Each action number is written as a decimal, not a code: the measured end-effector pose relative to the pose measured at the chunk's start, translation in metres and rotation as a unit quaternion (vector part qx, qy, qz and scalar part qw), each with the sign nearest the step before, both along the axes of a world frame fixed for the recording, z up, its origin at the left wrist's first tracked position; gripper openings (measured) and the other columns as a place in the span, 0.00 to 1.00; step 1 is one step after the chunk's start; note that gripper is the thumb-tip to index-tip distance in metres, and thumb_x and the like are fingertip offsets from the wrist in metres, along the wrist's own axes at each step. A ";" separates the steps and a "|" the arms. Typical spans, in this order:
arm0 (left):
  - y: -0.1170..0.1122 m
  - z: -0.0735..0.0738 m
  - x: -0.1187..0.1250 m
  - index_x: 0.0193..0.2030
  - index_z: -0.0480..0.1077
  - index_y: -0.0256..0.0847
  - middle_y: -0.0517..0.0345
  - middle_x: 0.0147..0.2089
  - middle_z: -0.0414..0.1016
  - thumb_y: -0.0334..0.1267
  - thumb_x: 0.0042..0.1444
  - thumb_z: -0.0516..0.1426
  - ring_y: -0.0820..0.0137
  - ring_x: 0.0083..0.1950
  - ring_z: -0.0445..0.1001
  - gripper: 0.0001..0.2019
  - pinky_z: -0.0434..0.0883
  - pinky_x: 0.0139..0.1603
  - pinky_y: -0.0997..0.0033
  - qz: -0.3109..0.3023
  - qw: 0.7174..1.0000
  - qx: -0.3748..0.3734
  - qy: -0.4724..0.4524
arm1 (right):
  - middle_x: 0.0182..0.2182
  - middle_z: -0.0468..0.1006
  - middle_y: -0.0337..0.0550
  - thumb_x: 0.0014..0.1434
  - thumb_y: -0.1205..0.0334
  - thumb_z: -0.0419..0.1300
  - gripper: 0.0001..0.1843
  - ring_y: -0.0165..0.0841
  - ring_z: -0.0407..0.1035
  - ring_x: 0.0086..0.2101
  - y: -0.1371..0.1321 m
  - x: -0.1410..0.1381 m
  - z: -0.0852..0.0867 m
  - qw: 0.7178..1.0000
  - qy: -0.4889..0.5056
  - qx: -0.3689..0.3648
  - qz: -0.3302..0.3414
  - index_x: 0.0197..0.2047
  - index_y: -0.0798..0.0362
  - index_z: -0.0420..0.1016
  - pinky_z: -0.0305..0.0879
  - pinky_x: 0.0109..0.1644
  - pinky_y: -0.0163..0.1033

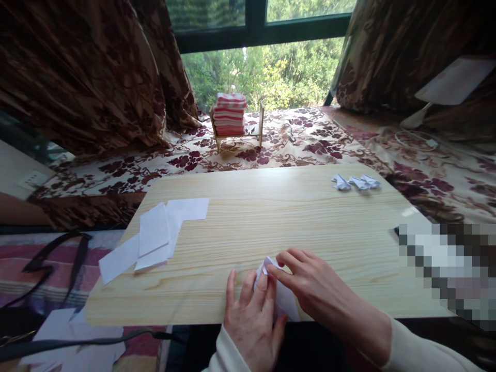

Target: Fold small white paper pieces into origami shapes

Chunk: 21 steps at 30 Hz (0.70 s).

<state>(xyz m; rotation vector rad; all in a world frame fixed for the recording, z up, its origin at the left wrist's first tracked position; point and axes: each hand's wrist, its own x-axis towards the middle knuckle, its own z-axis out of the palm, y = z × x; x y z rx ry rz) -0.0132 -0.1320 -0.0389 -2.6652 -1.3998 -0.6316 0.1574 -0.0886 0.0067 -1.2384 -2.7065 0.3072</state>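
Observation:
A partly folded white paper lies at the near edge of the light wooden table. My left hand presses down on the paper's left part with fingers stretched flat. My right hand comes in from the right, its fingertips pinching the paper's upper corner. Much of the paper is hidden under both hands.
Several loose white sheets lie on the table's left side. Three small folded paper pieces sit at the far right. A small wooden rack with striped cloth stands on the floral cover by the window. More sheets and a cable lie lower left.

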 end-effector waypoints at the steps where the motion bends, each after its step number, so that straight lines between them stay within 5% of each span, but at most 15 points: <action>1: 0.000 0.000 0.000 0.55 0.67 0.36 0.50 0.59 0.68 0.48 0.60 0.47 0.57 0.57 0.63 0.23 0.40 0.65 0.45 -0.001 1.000 0.000 -0.001 | 0.39 0.72 0.48 0.56 0.71 0.58 0.19 0.38 0.62 0.38 0.000 0.000 0.000 1.000 -0.006 -0.001 0.000 0.52 0.53 0.68 0.60 0.42 0.43; 21: -0.004 -0.005 0.002 0.51 0.69 0.32 0.45 0.51 0.71 0.45 0.61 0.46 0.56 0.55 0.63 0.21 0.49 0.62 0.45 0.009 0.998 0.018 -0.053 | 0.37 0.72 0.45 0.56 0.68 0.61 0.17 0.38 0.63 0.36 0.000 -0.005 -0.002 0.999 -0.033 0.004 0.003 0.50 0.53 0.69 0.59 0.39 0.43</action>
